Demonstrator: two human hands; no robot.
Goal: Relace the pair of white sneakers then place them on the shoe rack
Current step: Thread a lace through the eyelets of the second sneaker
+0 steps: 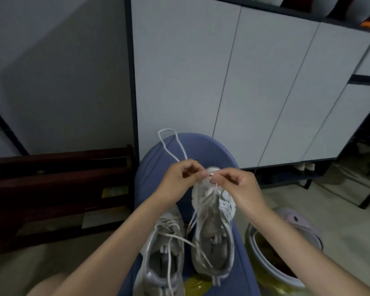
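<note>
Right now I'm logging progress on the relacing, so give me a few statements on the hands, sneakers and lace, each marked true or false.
1. Both sneakers sit on a blue seat. True.
2. The left hand rests idle on the floor. False: it pinches the lace at the right-side sneaker.
3. The right hand pinches the lace end. True.
4. The left-side sneaker is on the shoe rack. False: it lies on the seat.

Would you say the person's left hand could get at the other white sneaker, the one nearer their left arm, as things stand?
Probably yes, once freed: the left hand pinches the white shoelace at the right-side white sneaker; the left-side white sneaker lies uncovered beside its forearm.
</note>
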